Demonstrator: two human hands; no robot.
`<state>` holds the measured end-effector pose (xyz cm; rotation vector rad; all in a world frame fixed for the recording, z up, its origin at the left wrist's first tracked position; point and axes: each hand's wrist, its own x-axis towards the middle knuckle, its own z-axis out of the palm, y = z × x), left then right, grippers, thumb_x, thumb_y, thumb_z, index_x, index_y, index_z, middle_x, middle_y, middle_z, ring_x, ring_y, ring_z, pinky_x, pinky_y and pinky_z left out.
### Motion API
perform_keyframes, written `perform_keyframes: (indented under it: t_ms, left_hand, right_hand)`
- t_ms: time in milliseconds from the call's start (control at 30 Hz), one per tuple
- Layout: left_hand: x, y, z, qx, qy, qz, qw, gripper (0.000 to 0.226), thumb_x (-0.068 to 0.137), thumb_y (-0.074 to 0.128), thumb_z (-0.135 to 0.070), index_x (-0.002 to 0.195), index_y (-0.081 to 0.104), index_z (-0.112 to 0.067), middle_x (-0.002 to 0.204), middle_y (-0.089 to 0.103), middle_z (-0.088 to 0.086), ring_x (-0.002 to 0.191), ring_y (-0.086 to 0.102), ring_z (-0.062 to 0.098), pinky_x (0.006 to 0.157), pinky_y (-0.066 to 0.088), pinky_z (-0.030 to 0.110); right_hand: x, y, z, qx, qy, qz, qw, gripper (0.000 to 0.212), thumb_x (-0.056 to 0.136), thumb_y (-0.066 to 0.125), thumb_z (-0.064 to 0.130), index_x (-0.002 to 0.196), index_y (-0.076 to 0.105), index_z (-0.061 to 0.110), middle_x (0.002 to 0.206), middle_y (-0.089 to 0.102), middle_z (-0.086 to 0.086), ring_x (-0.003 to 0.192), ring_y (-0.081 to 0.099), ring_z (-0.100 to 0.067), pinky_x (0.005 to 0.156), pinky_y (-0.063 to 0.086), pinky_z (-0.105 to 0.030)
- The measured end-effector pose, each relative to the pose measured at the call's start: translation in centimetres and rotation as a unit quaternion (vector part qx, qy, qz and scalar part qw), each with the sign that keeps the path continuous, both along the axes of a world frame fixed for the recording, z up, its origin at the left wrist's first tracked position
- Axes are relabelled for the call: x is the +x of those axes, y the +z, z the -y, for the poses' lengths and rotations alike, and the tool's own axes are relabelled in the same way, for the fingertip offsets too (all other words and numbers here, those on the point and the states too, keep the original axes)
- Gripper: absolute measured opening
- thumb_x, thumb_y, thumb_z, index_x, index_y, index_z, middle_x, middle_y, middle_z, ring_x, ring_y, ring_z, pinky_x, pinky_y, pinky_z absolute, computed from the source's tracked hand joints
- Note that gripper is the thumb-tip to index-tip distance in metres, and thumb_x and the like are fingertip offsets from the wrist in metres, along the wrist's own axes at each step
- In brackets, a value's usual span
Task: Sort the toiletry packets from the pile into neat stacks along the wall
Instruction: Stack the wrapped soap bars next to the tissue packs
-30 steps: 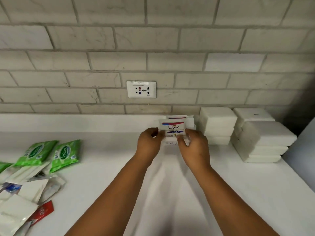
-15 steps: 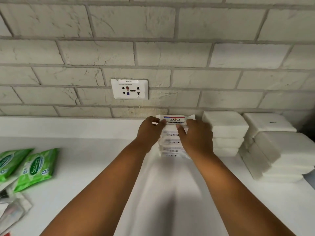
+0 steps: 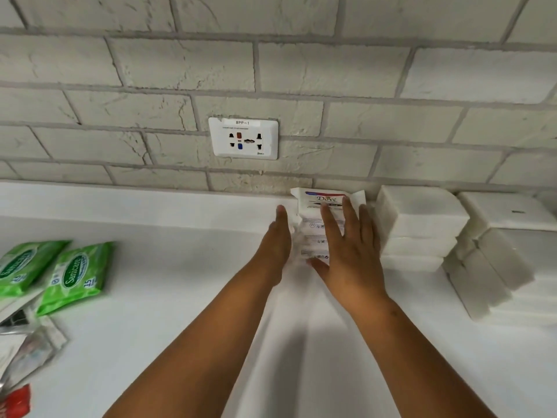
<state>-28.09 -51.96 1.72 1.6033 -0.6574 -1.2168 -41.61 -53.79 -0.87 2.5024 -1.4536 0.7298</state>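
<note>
A stack of white Dove soap packets point(image 3: 313, 212) stands against the brick wall, below and right of the wall socket. My left hand point(image 3: 275, 239) lies flat with straight fingers against the stack's left side. My right hand point(image 3: 351, 251) rests with straight, spread fingers over the stack's front and top. Neither hand grips a packet. At the left edge lies the unsorted pile point(image 3: 27, 336) of white, silver and red packets, with two green Sanicare wipe packs point(image 3: 77, 274) beside it.
Stacks of plain white packets point(image 3: 422, 224) stand just right of the Dove stack, and further white stacks point(image 3: 497, 254) run along the right. A wall socket point(image 3: 243, 138) sits above the white counter point(image 3: 187, 297).
Both hands let go of the top Dove packet, now lying on the stack. Their fingers straightened and now lie flat against the stack's side and front. The camera moved closer.
</note>
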Motion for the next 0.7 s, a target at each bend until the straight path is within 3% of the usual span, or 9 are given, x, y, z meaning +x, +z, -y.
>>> perform_keyframes:
  t_ms: [133, 233, 400, 533, 700]
  left_hand:
    - [-0.4, -0.6, -0.3, -0.007, -0.014, -0.075, 0.997, 0.066, 0.095, 0.018, -0.064, 0.135, 0.047, -0.020, 0.133, 0.058, 0.008, 0.122, 0.055, 0.029, 0.108, 0.039, 0.040]
    - [-1.0, -0.9, 0.0, -0.012, -0.040, -0.064, 0.997, 0.062, 0.094, 0.018, -0.067, 0.124, 0.055, -0.027, 0.128, 0.062, 0.004, 0.121, 0.056, 0.025, 0.112, 0.035, 0.043]
    - [-1.4, -0.7, 0.2, -0.004, -0.049, -0.064, 0.997, 0.067, 0.095, 0.016, -0.065, 0.135, 0.050, -0.024, 0.134, 0.058, 0.006, 0.125, 0.051, 0.026, 0.114, 0.032, 0.045]
    - [-1.0, 0.2, -0.8, 0.007, -0.050, -0.074, 0.996, 0.067, 0.096, 0.014, -0.063, 0.142, 0.040, -0.023, 0.146, 0.046, 0.007, 0.134, 0.043, 0.027, 0.114, 0.028, 0.040]
    - [0.5, 1.8, -3.5, 0.034, -0.013, -0.031, 0.999, 0.075, 0.092, 0.013, -0.070, 0.151, 0.024, -0.025, 0.159, 0.021, 0.003, 0.145, 0.022, 0.031, 0.116, 0.017, 0.047]
  right_hand:
    - [-0.4, -0.5, 0.6, -0.003, -0.007, -0.032, 0.999, 0.113, 0.067, 0.081, 0.043, 0.153, 0.011, 0.024, 0.159, 0.007, -0.016, 0.143, 0.010, -0.047, 0.114, 0.020, -0.059]
    - [-0.2, -0.9, 0.9, -0.003, -0.012, -0.044, 0.999, 0.110, 0.069, 0.081, 0.038, 0.152, 0.011, 0.024, 0.158, 0.012, -0.016, 0.142, 0.013, -0.047, 0.113, 0.021, -0.059]
    - [-0.3, -1.2, 1.4, -0.009, -0.019, -0.046, 0.999, 0.105, 0.071, 0.081, 0.035, 0.151, 0.015, 0.024, 0.155, 0.018, -0.016, 0.141, 0.018, -0.045, 0.112, 0.024, -0.060]
    - [-0.4, -0.4, 1.0, 0.001, -0.020, -0.059, 0.998, 0.103, 0.069, 0.078, 0.047, 0.151, 0.019, 0.025, 0.156, 0.018, -0.014, 0.142, 0.013, -0.045, 0.112, 0.017, -0.062]
    - [0.6, 2.0, -0.6, -0.005, -0.010, -0.065, 0.998, 0.103, 0.070, 0.072, 0.059, 0.151, 0.018, 0.025, 0.158, 0.014, -0.014, 0.145, 0.005, -0.041, 0.114, 0.013, -0.060]
